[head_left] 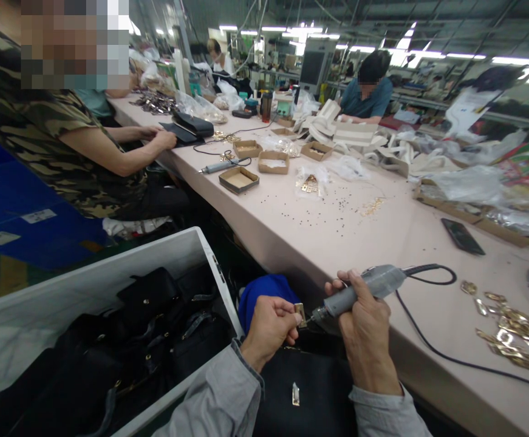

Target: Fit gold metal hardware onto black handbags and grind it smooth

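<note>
My right hand [363, 328] is wrapped round a grey electric screwdriver [368, 288], whose tip points left. Between the thumb and fingers of my left hand [271, 328] is a small gold metal clasp [300, 315]. The screwdriver's bit meets the clasp or lies very close to it; I cannot tell which. Below my hands a black bag [307, 388] lies across my lap, with a shiny gold fitting [296, 394] on its front. Part of the bag is hidden by my forearms.
Left of me stands a white bin [200, 255] holding several black bags [150, 315]. The table [282, 237] carries loose gold clasps [510, 328], a phone [462, 235], scattered tiny screws and small cardboard boxes [239, 180]. A co-worker in camouflage [64, 139] handles a black item at left.
</note>
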A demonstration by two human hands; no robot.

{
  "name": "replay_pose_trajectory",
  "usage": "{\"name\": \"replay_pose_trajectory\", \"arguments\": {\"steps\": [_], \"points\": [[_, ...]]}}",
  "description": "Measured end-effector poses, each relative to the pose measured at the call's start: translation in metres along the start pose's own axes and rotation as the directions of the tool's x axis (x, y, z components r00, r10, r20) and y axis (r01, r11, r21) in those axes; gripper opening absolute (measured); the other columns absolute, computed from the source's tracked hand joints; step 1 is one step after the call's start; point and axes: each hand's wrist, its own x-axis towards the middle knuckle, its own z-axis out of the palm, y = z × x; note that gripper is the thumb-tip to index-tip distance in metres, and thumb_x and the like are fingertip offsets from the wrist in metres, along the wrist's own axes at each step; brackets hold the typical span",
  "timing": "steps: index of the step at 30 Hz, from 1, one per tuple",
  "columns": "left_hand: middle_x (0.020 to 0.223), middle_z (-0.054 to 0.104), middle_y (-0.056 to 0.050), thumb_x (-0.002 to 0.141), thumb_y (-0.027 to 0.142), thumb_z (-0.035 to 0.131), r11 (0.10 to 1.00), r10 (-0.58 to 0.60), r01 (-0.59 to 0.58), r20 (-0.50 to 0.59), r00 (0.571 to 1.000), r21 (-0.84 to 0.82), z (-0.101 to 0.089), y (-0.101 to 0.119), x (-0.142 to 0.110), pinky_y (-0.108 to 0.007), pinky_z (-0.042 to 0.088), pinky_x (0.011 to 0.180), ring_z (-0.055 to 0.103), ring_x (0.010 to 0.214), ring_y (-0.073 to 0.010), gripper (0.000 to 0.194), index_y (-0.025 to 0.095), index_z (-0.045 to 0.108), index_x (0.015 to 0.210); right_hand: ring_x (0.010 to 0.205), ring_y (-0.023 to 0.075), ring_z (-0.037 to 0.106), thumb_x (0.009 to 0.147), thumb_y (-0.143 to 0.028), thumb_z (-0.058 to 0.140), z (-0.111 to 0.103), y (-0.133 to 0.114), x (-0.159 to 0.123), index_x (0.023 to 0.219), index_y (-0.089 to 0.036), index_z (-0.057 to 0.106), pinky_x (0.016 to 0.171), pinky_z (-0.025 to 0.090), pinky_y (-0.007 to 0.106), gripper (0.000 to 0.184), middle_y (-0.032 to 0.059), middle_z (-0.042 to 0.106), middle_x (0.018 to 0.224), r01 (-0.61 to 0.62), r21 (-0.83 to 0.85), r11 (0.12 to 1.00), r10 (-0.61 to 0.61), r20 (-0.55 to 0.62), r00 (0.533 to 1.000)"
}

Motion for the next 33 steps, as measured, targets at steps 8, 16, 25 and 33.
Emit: {"name": "replay_pose_trajectory", "arguments": {"steps": [8,16,25,33], "points": [[0.045,0.063,-0.002,0.063,0.027,0.085,1.0,-0.009,0.009,-0.007,1.0,0.024,0.0,-0.004,0.004,-0.019,0.043,0.034,0.052,0.034,-0.0098,0.027,0.011,0.065,0.071,0.063,0.0128,0.065,0.069,-0.033,0.094,0.001,0.001,-0.003,0.086,-0.014,0.067,0.069,0.067,0.037,0.037,0.0026,0.072,0.085,0.043,0.003,0.999,-0.043,-0.032,0.999],[0.042,0.059,0.001,0.065,0.019,0.077,0.997,-0.045,0.048,-0.045,0.998,0.065,0.004,0.0,0.008,-0.019,0.04,0.033,0.046,0.032,-0.008,0.017,0.013,0.063,0.07,0.064,0.013,0.065,0.073,-0.035,0.092,-0.001,0.002,-0.006,0.088,-0.013,0.068,0.071,0.068,0.04,0.035,0.0034,0.072,0.087,0.092,-0.011,0.996,-0.092,-0.053,0.994],[0.043,0.058,0.002,0.062,0.021,0.084,0.998,-0.051,0.053,-0.052,0.997,0.039,0.004,-0.002,0.01,-0.018,0.038,0.031,0.046,0.032,-0.0074,0.024,0.014,0.061,0.068,0.063,0.0128,0.064,0.072,-0.032,0.093,0.0,0.002,-0.007,0.087,-0.012,0.069,0.071,0.069,0.04,0.034,0.0041,0.072,0.086,0.11,0.004,0.994,-0.109,-0.054,0.993],[0.044,0.062,-0.002,0.057,0.012,0.075,0.998,-0.056,0.056,-0.019,0.998,0.006,0.002,-0.002,0.013,-0.02,0.043,0.034,0.052,0.035,-0.0104,0.014,0.012,0.064,0.065,0.064,0.0131,0.065,0.074,-0.037,0.091,0.0,0.001,-0.009,0.087,-0.012,0.07,0.072,0.069,0.04,0.036,0.0042,0.072,0.084,0.123,-0.011,0.992,-0.123,-0.058,0.991]]}}
